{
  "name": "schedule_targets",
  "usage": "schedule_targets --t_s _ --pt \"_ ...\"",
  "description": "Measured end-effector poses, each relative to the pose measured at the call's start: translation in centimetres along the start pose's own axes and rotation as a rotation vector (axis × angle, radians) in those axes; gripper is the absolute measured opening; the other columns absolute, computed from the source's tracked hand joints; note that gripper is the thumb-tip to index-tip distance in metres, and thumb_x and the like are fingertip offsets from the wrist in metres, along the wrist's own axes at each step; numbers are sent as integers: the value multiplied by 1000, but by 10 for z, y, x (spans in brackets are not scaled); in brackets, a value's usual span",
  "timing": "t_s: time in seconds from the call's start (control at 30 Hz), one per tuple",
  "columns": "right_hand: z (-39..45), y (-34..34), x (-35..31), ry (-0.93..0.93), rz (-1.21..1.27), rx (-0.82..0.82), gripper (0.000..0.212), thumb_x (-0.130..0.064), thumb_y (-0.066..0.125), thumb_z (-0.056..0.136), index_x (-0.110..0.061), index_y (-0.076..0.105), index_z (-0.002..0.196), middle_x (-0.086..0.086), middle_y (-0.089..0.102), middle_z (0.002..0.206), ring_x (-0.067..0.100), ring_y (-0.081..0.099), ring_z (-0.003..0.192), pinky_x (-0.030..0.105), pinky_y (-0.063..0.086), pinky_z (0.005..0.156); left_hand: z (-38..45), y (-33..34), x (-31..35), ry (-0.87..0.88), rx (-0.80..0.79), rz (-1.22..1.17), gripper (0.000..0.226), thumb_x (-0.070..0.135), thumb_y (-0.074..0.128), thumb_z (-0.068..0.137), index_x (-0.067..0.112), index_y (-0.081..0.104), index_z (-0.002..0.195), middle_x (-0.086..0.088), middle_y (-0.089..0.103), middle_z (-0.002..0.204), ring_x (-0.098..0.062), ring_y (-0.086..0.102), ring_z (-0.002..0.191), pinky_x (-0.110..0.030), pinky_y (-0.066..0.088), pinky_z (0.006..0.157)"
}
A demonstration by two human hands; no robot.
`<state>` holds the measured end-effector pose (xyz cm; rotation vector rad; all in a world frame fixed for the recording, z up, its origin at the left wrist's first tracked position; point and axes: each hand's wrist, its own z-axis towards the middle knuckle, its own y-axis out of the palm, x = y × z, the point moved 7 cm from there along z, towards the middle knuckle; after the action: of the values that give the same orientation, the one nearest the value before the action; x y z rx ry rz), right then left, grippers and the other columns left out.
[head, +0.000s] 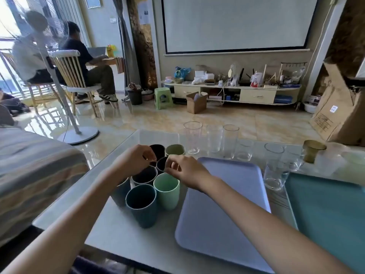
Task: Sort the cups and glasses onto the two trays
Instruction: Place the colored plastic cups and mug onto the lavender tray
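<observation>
Left hand (136,159): reaching over the cluster of cups (150,182), fingers curling onto a dark cup's rim (158,149).
Right hand (187,171): pinching the rim of the middle dark cup (162,164).
Cups: standing upright, mouths up, left of the trays.
Lavender tray (221,214): lying bare.
Teal tray (327,218): lying bare.
Glasses (230,141): standing upright behind the trays.

Both hands (158,165) over clustered cups (150,186)
</observation>
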<state>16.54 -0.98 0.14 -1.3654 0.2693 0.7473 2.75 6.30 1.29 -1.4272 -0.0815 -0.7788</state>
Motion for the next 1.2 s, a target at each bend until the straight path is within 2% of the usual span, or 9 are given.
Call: schedule_targets --t_s 0.13,0.3,0.47,0.7,0.8,0.87,1.0,1.1,1.2 --pt "1 34 -21 -118 -191 -99 25 -40 58 88 -23 63 106 -3 63 101 17 52 101 37 41 92 -26 6 -47 -89 -76 83 34 -7 53 70 23 67 79 8 64 76 -12 57 70 -16 41 59" --pt "-9 71 -43 -331 -507 -133 37 -46 54 88 -21 61 115 -1 60 122 20 41 123 38 20 99 -30 10 -75 -112 -89 144 31 -3 48 75 23 61 83 1 58 82 -20 54 76 -30 44 66" --pt "-14 91 -42 -318 -593 -214 31 -32 52 91 -19 59 118 0 62 120 21 40 124 41 10 110 -35 5 -96 -160 -158 313 19 17 56 78 20 52 96 0 61 96 -24 57 88 -42 52 78" --pt "-21 93 -48 -355 -641 -161 19 -24 50 93 -19 65 104 8 67 101 21 52 115 53 -6 113 -39 16 -85 -149 -265 428 7 28 50 83 25 49 77 -3 62 97 -26 57 86 -41 52 75" --pt "-25 86 -52 -370 -621 -87 17 -24 50 92 -19 65 99 6 69 97 21 55 111 51 -5 114 -39 2 -78 -190 -213 421 5 22 49 83 22 54 83 -5 64 98 -26 59 86 -40 53 75" --pt "-29 76 -55 -374 -587 -27 19 -24 48 93 -18 65 101 2 71 98 21 54 112 47 -3 115 -42 -12 -75 -235 -170 389 16 13 48 81 17 59 93 -8 63 101 -28 58 91 -39 52 78" --pt "-37 38 -61 -389 -444 79 20 -23 49 93 -18 65 104 1 71 99 19 57 110 37 10 113 -49 -39 -57 -253 -19 290 12 10 46 83 12 58 86 -11 62 93 -27 53 80 -30 41 64" --pt "-45 -3 -61 -415 -309 247 15 -18 59 86 -16 69 97 2 71 88 20 63 96 37 30 103 -51 -58 -33 -219 131 243 20 10 46 83 16 61 95 -4 58 90 -24 51 79 -29 39 63" --pt "-48 -37 -49 -374 -269 365 17 -18 62 84 -15 69 99 2 72 87 23 63 91 38 39 88 -49 -68 -6 -155 269 175 23 12 47 84 17 61 102 -8 62 96 -27 55 83 -32 44 65"
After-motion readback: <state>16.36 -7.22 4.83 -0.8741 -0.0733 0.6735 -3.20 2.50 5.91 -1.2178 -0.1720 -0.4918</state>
